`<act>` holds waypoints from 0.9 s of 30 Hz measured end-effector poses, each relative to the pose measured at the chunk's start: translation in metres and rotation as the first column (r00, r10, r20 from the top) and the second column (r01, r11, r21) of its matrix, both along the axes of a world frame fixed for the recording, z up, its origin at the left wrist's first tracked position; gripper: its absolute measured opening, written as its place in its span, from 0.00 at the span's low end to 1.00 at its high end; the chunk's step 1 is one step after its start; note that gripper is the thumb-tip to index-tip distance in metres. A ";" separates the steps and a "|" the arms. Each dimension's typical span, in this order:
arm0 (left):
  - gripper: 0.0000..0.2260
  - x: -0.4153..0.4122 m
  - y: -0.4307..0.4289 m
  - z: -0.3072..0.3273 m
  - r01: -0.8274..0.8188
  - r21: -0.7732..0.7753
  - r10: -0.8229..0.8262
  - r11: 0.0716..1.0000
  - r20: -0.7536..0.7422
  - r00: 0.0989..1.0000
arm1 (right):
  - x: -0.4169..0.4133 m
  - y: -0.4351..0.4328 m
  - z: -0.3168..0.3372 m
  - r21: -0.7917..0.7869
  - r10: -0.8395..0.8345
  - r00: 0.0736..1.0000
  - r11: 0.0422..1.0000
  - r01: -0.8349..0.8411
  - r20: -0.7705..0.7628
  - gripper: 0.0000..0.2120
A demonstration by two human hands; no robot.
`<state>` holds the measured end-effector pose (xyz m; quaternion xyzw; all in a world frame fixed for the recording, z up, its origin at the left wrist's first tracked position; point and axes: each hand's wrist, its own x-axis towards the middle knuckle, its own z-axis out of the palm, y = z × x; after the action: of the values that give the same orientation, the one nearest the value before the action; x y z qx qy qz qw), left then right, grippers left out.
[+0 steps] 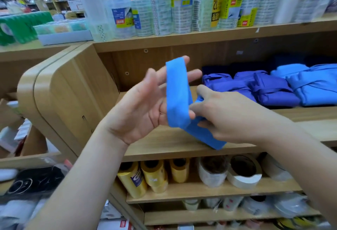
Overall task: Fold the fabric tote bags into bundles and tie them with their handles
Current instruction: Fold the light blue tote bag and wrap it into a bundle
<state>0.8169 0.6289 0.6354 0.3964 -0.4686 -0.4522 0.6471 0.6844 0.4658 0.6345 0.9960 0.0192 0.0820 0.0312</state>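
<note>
Head view, centre frame: the blue tote bag (200,136) sits folded above the shelf (164,149), its handle (177,91) looped over the spread, straight fingers (194,74) of the left hand (142,113) (probably kept wide for wrapping). The right hand (229,114) curls round the folded part, steadying it. Tied bundles (273,89) lie centre-right.

Top shelf (200,37): clear tape packs (162,10) in a row.
Far left: green packs (21,27).
Lower shelf (191,190): yellow rolls (151,175), white tape roll (244,174).
</note>
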 end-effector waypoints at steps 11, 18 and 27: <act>0.40 0.027 0.027 -0.019 -0.525 0.080 0.521 0.848 0.065 0.851 | 0.008 -0.021 0.006 0.449 0.148 0.962 0.893 -0.030 -0.230 0.06; 0.21 0.009 0.006 0.010 -0.218 -0.451 0.399 0.866 0.884 -0.242 | 0.011 -0.020 0.013 0.570 0.314 0.887 0.819 -0.073 -0.338 0.06; 0.11 0.007 0.009 0.021 -0.097 -0.106 0.126 0.990 0.308 0.943 | 0.001 -0.031 -0.003 0.893 0.501 0.831 0.450 -0.011 -0.242 0.05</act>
<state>0.8241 0.6379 0.6564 0.4598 -0.5620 -0.3248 0.6060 0.6854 0.4351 0.6314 0.8448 0.1386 -0.1627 -0.4906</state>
